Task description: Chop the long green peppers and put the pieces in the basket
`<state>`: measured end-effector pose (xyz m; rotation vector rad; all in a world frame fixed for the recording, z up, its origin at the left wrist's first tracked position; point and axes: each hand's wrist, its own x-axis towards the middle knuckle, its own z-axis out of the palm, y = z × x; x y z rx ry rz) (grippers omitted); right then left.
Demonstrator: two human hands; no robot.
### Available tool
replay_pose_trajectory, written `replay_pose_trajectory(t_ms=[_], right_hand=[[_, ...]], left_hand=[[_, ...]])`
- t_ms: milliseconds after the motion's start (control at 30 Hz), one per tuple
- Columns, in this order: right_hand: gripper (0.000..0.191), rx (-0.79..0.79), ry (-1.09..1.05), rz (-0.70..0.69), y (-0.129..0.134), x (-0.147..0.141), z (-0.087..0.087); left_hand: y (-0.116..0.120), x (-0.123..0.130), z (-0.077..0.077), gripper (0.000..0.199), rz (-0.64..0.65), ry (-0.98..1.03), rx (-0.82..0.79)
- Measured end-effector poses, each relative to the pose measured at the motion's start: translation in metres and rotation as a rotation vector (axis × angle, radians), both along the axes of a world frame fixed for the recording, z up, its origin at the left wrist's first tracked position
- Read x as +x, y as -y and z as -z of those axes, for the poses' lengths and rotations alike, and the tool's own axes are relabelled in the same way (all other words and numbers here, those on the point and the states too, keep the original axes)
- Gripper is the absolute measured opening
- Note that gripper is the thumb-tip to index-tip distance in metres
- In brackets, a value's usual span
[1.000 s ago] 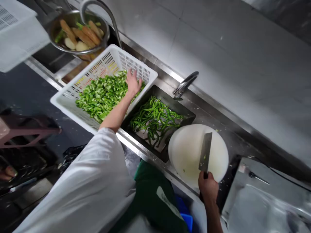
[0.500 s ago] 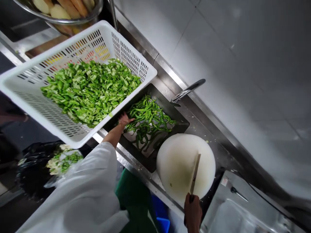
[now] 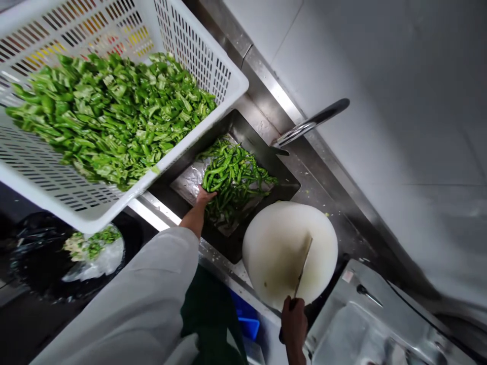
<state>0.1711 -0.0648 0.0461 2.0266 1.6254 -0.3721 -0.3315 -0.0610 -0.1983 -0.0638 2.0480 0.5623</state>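
Observation:
In the metal sink basin [image 3: 259, 147] lies a heap of long green chili peppers [image 3: 236, 170]. My left hand [image 3: 206, 195] is at the near left side of this heap, fingers curled in among the peppers and partly hidden by them, thumb lying on the near side. My right hand [image 3: 293, 315] is closed round the handle of a kitchen knife [image 3: 303, 266]. The blade reaches over a thick round white cutting board [image 3: 279, 233], which carries a damp, greenish stain and a small dark speck.
A large white slotted basket [image 3: 238, 86] of cut green peppers [image 3: 125, 116] stands left of the sink. A chrome faucet [image 3: 312, 124] juts out behind. A black-bagged bin [image 3: 34, 263] holds scraps below left; a metal appliance [image 3: 353, 314] sits at right.
My left hand has closed in on the peppers and bunched them to the right, baring the basin's left floor. The knife has turned more edge-on. The view has shifted closer.

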Motion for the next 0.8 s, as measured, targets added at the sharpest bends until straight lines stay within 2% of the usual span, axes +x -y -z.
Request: replay_pose_trajectory(t_ms=[133,233,333,433,500,600,700,800], right_hand=[[0.024,0.011,-0.005,-0.017,0.002,0.001,0.003],[0.023,0.029,-0.01,-0.011,0.003,-0.002,0.002],[0.023,0.04,-0.01,0.005,0.004,-0.007,0.001],[0.023,0.035,-0.008,0.012,0.004,-0.011,0.002],[0.022,0.033,-0.012,0.014,0.004,-0.013,0.003],[0.022,0.03,-0.014,0.02,0.005,-0.015,0.005],[0.025,0.031,-0.025,0.031,0.006,-0.018,0.004],[0.029,0.035,-0.038,0.021,0.006,-0.019,-0.001]], left_hand=[[-0.022,0.049,0.008,0.097,-0.101,-0.027,-0.079],[-0.027,0.067,0.017,0.095,-0.201,-0.075,-0.105],[-0.015,0.059,0.023,0.091,-0.285,-0.068,-0.007],[0.001,0.037,0.02,0.078,-0.377,-0.004,0.132],[0.006,0.024,0.012,0.066,-0.433,0.06,0.203],[0.005,0.01,-0.01,0.046,-0.468,0.191,0.275],[-0.002,0.0,-0.038,0.031,-0.441,0.332,0.311],[-0.007,-0.005,-0.072,0.027,-0.383,0.401,0.338]])
